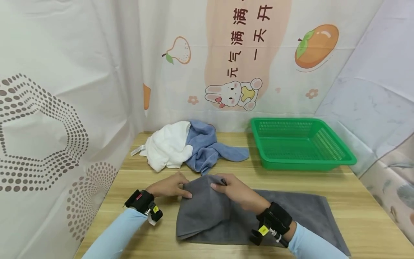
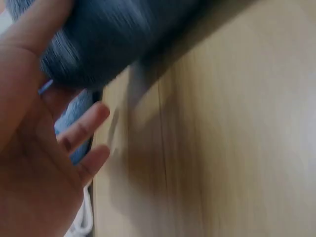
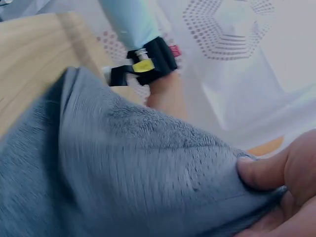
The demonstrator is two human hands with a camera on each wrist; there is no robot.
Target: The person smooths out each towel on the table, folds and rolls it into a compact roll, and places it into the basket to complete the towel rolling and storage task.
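Observation:
A dark grey towel [image 1: 207, 208] lies across the front of the table, its left part lifted and folded over toward the right. My left hand [image 1: 169, 185] pinches the towel's left edge between thumb and fingers; in the left wrist view the other fingers [image 2: 84, 128] are spread below the cloth. With thumb and fingers, my right hand [image 1: 240, 190] pinches the upper edge of the raised part. The right wrist view shows that thumb [image 3: 264, 170] pressed on the grey cloth [image 3: 138, 173], which hangs in a slope from it.
Behind the hands, a crumpled white towel [image 1: 168, 145] lies against a crumpled blue towel [image 1: 207, 145]. A green plastic basket [image 1: 265, 163] stands at the back right. Printed curtains [image 1: 181, 90] hang behind and beside the wooden table [image 1: 126, 187].

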